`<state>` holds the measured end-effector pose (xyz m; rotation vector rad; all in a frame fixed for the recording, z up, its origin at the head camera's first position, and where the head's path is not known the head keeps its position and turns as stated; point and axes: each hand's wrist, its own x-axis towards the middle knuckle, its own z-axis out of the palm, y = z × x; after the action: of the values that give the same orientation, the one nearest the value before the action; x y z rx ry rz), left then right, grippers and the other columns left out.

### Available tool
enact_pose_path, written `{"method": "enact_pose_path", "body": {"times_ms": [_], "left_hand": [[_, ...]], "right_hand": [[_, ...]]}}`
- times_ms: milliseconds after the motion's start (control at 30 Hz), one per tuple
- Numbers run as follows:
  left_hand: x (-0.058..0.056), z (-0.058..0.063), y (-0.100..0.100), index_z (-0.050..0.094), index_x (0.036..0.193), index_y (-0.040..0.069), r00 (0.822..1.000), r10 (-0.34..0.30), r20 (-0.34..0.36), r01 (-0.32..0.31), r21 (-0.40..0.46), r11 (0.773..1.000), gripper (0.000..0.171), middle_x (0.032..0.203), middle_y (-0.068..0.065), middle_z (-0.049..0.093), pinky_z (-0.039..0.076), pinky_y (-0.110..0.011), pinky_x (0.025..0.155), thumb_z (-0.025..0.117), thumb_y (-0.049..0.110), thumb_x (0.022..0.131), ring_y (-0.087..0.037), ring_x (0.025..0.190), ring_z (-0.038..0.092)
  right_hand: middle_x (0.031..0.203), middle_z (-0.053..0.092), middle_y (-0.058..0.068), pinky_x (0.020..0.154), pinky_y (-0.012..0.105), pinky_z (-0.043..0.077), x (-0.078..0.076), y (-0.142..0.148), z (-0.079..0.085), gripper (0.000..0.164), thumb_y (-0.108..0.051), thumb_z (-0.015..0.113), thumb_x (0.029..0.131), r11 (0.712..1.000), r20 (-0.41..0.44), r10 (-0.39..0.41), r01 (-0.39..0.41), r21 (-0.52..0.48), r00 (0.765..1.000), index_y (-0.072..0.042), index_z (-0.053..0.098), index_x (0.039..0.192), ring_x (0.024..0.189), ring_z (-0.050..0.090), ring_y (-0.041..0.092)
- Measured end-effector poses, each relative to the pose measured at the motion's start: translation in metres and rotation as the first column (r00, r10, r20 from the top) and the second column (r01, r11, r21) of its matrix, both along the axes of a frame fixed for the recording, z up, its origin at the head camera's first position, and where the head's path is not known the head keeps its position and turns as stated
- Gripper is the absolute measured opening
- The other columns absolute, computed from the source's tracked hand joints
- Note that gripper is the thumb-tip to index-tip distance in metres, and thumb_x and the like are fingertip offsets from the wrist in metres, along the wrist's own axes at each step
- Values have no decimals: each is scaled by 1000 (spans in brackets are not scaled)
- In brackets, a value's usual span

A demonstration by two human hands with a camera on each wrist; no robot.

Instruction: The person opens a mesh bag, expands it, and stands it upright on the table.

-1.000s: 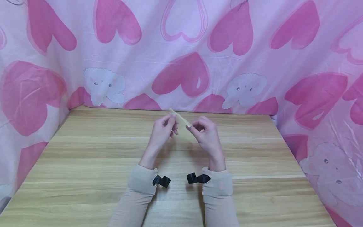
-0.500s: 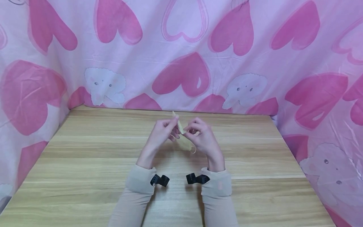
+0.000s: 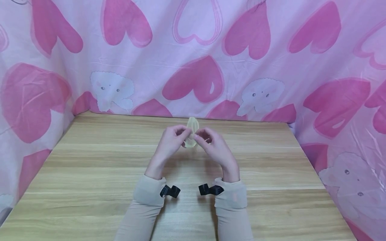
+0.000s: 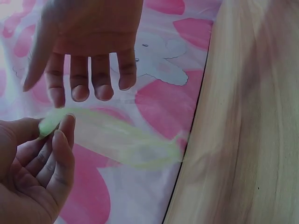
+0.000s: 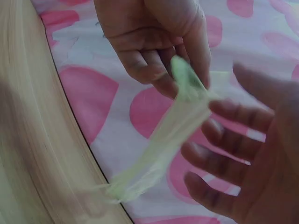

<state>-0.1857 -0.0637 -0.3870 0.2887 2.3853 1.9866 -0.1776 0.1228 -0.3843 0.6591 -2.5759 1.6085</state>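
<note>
A thin, see-through pale yellow bag (image 3: 193,124) is held up over the far middle of the table. My left hand (image 3: 171,142) pinches its rim between thumb and fingers, as the left wrist view shows. From there the bag (image 4: 119,135) stretches out long and sheer. Its far end is gathered into a small tuft in the right wrist view, where the bag (image 5: 161,144) hangs slanted. My right hand (image 3: 216,144) is close beside it, and in the right wrist view the right hand (image 5: 261,149) has spread fingers, fingertips right at the bag's side.
Under the hands lies a wood-grain table (image 3: 90,174). A pink curtain (image 3: 193,77) with hearts and white animal prints surrounds its back and sides. Black wrist cameras sit on both cuffs, the left camera (image 3: 174,191) facing the right camera (image 3: 204,189).
The bag has turned from an edge-on slanting strip to an upright, broad side facing the head view. My right hand has let go of its rim; my left hand stays nearly in place.
</note>
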Motion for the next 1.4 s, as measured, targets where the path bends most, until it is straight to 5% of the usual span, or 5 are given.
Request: {"method": "enact_pose_path", "body": {"times_ms": [300,667,933,1067,1400], "left_hand": [[1,-1,9,70,88,9,990,-41,-134,34,-57,998,15,75,-7,68,51,-31,53,71,24,92,-26,65,63],[3,-4,15,60,78,11,987,-22,-159,7,-95,995,23,68,-4,58,43,-25,48,78,23,85,-16,58,53],[5,-6,17,64,112,16,965,-241,-105,221,-176,959,20,91,-7,64,55,-37,64,60,30,99,-20,77,65],[6,-6,17,66,111,14,949,-301,-94,284,-159,945,24,86,-11,62,56,-40,69,51,30,103,-22,77,63],[6,-4,15,71,99,12,969,-175,-172,130,-247,960,24,61,-1,51,42,-29,47,49,22,104,-16,52,49]], "right_hand": [[91,64,22,67,30,48,7,-4,16,26,-15,59,99,991,52,-107,110,-76,993,5,61,116,81,61,43],[78,59,32,56,22,38,18,-9,36,16,-3,57,98,979,75,-116,127,-162,990,10,66,94,73,55,41],[75,59,22,60,26,45,16,-8,33,12,2,60,94,966,78,-112,127,-223,991,13,63,90,70,54,33],[77,58,20,62,27,48,16,-6,33,12,2,60,94,966,68,-110,123,-228,992,13,62,90,71,55,30],[80,59,30,50,20,40,9,-3,22,13,-1,64,93,965,76,-180,191,-180,981,9,61,87,72,58,48]]}}
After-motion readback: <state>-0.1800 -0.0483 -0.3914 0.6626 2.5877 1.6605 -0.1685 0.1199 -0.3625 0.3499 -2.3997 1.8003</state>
